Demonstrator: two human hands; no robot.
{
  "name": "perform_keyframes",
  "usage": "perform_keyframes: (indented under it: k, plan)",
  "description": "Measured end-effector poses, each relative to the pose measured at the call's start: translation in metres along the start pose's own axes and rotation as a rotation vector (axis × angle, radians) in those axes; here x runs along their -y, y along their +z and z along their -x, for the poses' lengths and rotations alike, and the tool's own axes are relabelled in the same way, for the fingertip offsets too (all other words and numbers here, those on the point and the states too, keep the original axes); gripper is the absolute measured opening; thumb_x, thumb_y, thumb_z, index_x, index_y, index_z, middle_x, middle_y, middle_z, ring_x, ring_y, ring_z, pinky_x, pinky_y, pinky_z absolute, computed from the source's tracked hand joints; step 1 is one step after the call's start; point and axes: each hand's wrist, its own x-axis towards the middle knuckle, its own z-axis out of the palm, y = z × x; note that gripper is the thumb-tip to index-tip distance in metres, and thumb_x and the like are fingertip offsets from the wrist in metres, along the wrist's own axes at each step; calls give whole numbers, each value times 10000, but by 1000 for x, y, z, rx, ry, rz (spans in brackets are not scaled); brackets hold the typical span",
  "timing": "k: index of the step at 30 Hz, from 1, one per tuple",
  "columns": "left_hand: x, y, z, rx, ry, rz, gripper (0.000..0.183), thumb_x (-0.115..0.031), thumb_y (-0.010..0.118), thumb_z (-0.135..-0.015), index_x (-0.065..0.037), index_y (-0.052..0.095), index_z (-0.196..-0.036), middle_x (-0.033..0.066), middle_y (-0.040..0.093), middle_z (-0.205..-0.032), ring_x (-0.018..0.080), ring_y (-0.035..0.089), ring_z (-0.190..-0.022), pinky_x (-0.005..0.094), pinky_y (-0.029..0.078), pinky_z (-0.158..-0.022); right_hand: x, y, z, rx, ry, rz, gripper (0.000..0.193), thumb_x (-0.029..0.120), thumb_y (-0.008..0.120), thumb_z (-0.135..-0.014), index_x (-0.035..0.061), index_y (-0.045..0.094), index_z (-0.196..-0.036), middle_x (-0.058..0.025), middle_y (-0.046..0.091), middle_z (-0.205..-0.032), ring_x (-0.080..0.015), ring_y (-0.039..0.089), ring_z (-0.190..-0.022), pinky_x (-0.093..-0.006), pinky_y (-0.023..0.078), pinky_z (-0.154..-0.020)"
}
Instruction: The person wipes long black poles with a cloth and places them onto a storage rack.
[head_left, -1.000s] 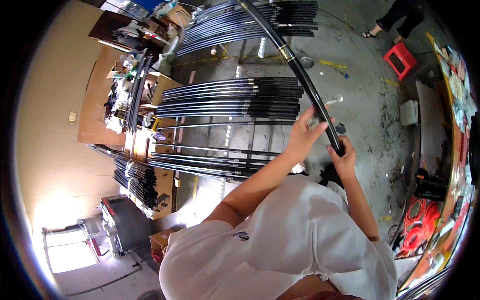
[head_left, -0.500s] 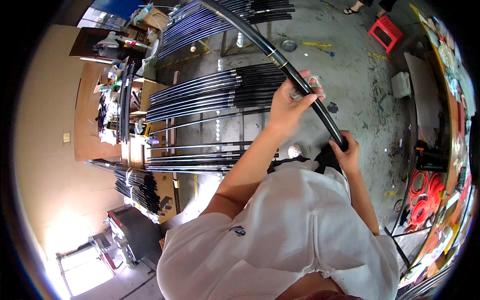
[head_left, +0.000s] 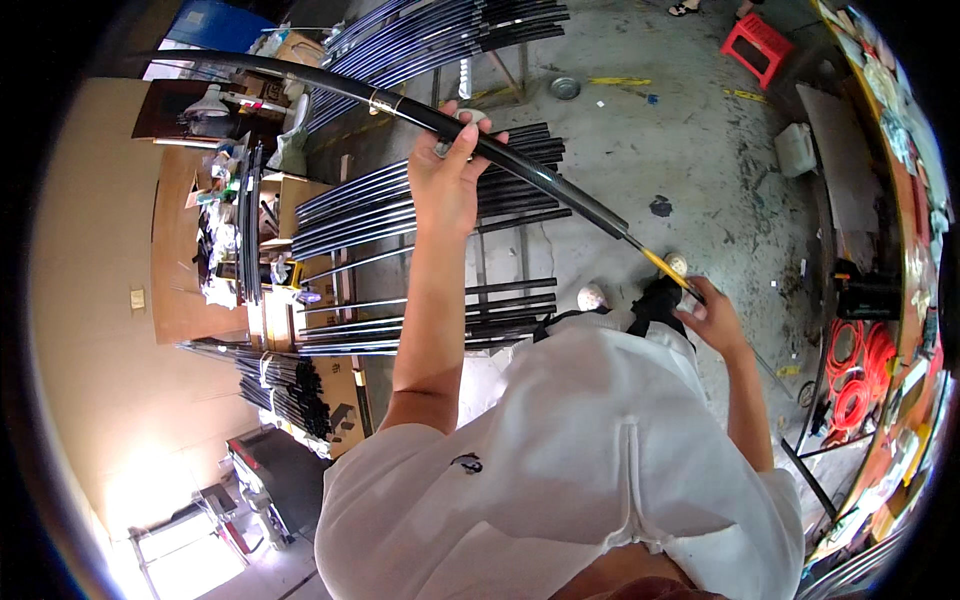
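Observation:
A long black telescopic pole (head_left: 560,188), likely a fishing rod, slants across in front of me from the upper left down to the right. My left hand (head_left: 447,185) holds it around mid-length, fingers curled about it, with a bit of white cloth (head_left: 470,119) at the fingertips. From the pole's lower right end sticks a thin rod (head_left: 655,260) with a yellow stretch. My right hand (head_left: 710,318) is closed on the dark lower part of this thin rod. A thin grey line of it appears to continue below that hand.
Rows of black poles (head_left: 380,205) lie on racks to the left, with more poles (head_left: 440,45) beyond. A bundle of dark rods (head_left: 285,385) sits at lower left. On the right are a red stool (head_left: 757,50), red hose coils (head_left: 852,400) and a cluttered bench (head_left: 925,290).
My left hand and the black pole have moved left. My right hand has left the pole's end, and the thin yellow-marked rod now shows between the two.

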Motion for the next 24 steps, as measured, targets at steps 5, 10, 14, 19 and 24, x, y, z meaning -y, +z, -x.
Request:
perform_keyframes:
  k: [5, 10, 14, 19, 24]
  plan:
    - [5, 9, 1, 44, 17, 33, 420, 13, 607, -820, 65, 396, -1179, 110, 512, -997, 232, 568, -948, 463, 554, -797, 99, 5, -52, -9, -187, -214, 445, 111, 666, -740, 62, 495, -1147, -151, 578, -775, -271, 534, -626, -358, 441, -599]
    - [-24, -6, -5, 34, 127, -13, 414, 15, 599, -820, 66, 400, -1179, 114, 525, -994, 232, 580, -917, 437, 568, -770, 73, 18, -56, -28, -225, -164, 194, 135, 604, -828, 19, 549, -972, -156, 531, -657, -279, 507, -564, -360, 416, -553]
    - [-82, -45, -17, 5, 280, -96, 258, 0, 561, -847, 28, 481, -1091, 118, 583, -913, 243, 617, -822, 403, 559, -782, -11, 34, -40, 84, -26, -62, 195, 192, 533, -888, 0, 566, -871, -137, 567, -668, -206, 528, -611, -324, 427, -585]
    - [-199, -133, -32, -95, 464, -135, 184, -60, 567, -867, 40, 536, -1019, 124, 587, -971, 232, 573, -957, 445, 494, -892, -195, 58, 3, -14, 267, 326, 411, 343, 573, -831, -11, 641, -634, -170, 585, -559, -289, 608, -552, -391, 444, -558]
    - [-270, -204, -27, -310, 495, -172, 232, -15, 639, -805, 49, 523, -995, 156, 590, -929, 283, 589, -938, 442, 509, -906, -313, 53, 55, 127, 392, 532, 568, 466, 489, -872, -39, 612, -643, -216, 597, -603, -356, 613, -576, -463, 479, -553]
